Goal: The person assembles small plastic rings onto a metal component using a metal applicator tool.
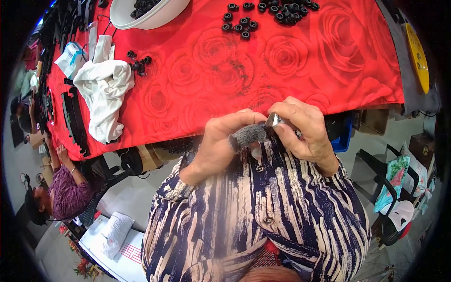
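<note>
Both hands meet at the table's near edge, in front of my striped shirt. My left hand is closed, with a grey knitted finger cover on one finger. What it pinches at the fingertips is mostly hidden; a dark bit shows there. My right hand grips a small shiny metal tool between thumb and fingers, its dark end touching the left fingertips. I cannot tell the tool's exact kind. Beyond them, small black round plastic parts lie in a heap, and several more sit further left.
A red rose-patterned tablecloth bears dark crumbs. A white bowl of black parts stands at the far left. White cloth and a long black plastic piece lie left. Another person sits there. A chair stands right.
</note>
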A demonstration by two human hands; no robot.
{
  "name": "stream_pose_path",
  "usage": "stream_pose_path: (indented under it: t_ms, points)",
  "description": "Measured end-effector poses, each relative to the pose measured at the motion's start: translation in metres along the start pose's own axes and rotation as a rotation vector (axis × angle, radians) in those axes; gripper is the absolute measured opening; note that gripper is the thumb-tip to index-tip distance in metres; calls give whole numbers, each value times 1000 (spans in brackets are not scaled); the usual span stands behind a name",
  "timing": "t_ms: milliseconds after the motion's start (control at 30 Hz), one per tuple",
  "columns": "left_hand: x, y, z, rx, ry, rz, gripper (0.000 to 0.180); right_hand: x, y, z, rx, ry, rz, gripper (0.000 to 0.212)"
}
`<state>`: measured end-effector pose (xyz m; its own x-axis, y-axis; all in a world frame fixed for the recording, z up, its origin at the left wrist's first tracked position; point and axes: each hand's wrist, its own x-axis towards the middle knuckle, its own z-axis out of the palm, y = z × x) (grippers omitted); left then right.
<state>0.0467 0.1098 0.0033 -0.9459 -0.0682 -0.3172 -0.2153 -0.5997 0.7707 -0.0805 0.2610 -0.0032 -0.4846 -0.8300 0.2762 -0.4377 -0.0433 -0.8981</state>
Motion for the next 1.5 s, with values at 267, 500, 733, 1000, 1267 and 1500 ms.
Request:
stream_pose_path:
  t_ms: [267,500,733,1000,1267,1500]
  points:
    - [-1,-1,-1,-186,33,-140,21,6,10,-2,61,-46,-72,20]
    - [6,-3,-2,-220,189,-61,20,1,12,3,41,-237,-201,19]
    - [4,1,-3,112,235,82,20,11,0,3,184,64,143,21]
    - [9,-8,-9,852,292,746,29,22,-13,21,254,94,274,16]
    - [1,11,-8,-157,145,-102,15,28,4,10,18,30,-385,21]
    - [4,10,-18,-57,-1,-335,13,29,11,5,23,-85,-454,26]
